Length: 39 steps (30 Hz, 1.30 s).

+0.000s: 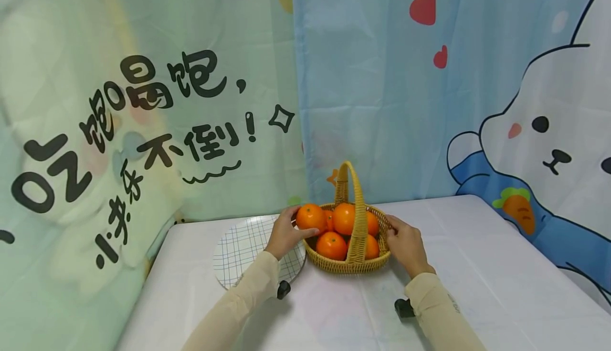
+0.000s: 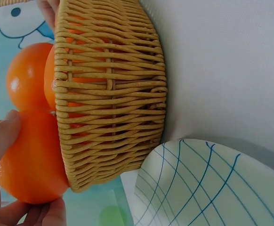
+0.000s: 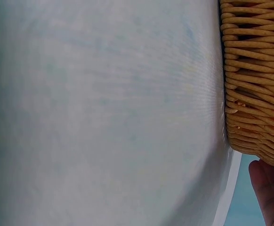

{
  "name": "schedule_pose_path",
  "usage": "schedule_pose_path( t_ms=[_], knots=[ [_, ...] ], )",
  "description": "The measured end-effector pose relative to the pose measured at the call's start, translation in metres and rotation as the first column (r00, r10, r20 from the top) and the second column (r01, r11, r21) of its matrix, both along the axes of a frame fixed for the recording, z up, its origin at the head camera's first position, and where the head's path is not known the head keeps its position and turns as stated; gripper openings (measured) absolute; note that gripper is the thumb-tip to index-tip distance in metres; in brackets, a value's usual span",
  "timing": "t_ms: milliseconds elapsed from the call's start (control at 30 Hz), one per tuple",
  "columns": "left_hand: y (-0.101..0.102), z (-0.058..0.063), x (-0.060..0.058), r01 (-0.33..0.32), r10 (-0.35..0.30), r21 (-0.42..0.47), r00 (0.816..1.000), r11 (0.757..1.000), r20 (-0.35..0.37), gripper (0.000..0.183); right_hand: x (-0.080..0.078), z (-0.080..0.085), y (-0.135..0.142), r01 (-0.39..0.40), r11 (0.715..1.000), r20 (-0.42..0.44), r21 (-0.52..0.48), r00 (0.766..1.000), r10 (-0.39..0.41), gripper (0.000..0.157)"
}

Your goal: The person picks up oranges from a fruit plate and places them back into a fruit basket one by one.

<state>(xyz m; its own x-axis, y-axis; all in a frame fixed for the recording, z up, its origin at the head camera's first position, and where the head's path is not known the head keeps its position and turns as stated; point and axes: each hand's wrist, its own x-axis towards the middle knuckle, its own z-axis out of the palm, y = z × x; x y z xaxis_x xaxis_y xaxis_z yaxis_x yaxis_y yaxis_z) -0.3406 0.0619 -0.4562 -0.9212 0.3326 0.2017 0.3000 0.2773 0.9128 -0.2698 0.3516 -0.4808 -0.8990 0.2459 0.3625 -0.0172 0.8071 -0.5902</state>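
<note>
A tan wicker basket with a tall arched handle stands on the table, filled with several oranges. At its left rim, my left hand grips one orange between thumb and fingers; in the left wrist view this orange bulges past the rim. My right hand holds the basket's right rim, its fingers partly hidden. From the right wrist, fingertips show against the woven side. A round white plate with a blue grid lies left of the basket, partly behind my left forearm.
The white-covered table ends at a hanging curtain printed with a cartoon animal and black lettering. Black wrist devices sit at both sleeves. The basket handle arches above the oranges.
</note>
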Motion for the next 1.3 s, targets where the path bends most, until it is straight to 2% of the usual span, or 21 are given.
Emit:
schedule_pose_path(
  t_ms=[200, 367, 567, 767, 933, 1100, 1200, 1300],
  knots=[
    [-0.002, -0.006, -0.002, 0.021, -0.021, 0.026, 1.0, 0.999, -0.001, 0.072, 0.0, 0.001, 0.0, -0.023, 1.0, 0.01, -0.014, 1.0, 0.023, 0.043],
    [-0.004, -0.007, -0.001, 0.015, -0.015, 0.046, 1.0, 0.999, 0.014, 0.071, -0.002, 0.003, 0.0, -0.031, 0.999, 0.022, -0.025, 0.999, 0.031, 0.044],
    [-0.007, -0.004, 0.0, 0.01, -0.01, 0.023, 1.0, 1.0, -0.016, 0.069, -0.003, 0.0, 0.0, -0.037, 0.999, 0.02, -0.02, 0.999, 0.037, 0.044],
    [-0.016, -0.001, -0.001, -0.017, 0.016, -0.02, 1.0, 1.0, -0.012, 0.081, -0.003, 0.003, 0.002, -0.052, 0.998, 0.033, -0.02, 0.998, 0.052, 0.044],
    [-0.024, -0.001, -0.007, -0.063, 0.058, -0.084, 0.997, 0.994, -0.052, 0.084, -0.007, 0.009, 0.007, -0.057, 0.998, 0.054, 0.006, 0.997, 0.057, 0.045],
    [-0.038, -0.005, -0.011, -0.118, 0.107, -0.184, 0.992, 0.976, -0.068, 0.081, -0.007, 0.009, 0.014, -0.07, 0.997, 0.113, 0.028, 0.991, 0.067, 0.046],
    [-0.05, -0.006, -0.012, -0.134, 0.114, -0.262, 0.989, 0.956, -0.088, 0.082, -0.007, 0.01, 0.021, -0.103, 0.992, 0.126, 0.068, 0.988, 0.093, 0.045],
    [-0.06, -0.006, -0.017, -0.147, 0.102, -0.34, 0.984, 0.929, -0.146, 0.08, -0.008, 0.014, 0.028, -0.135, 0.982, 0.152, 0.13, 0.982, 0.115, 0.046]
  ],
)
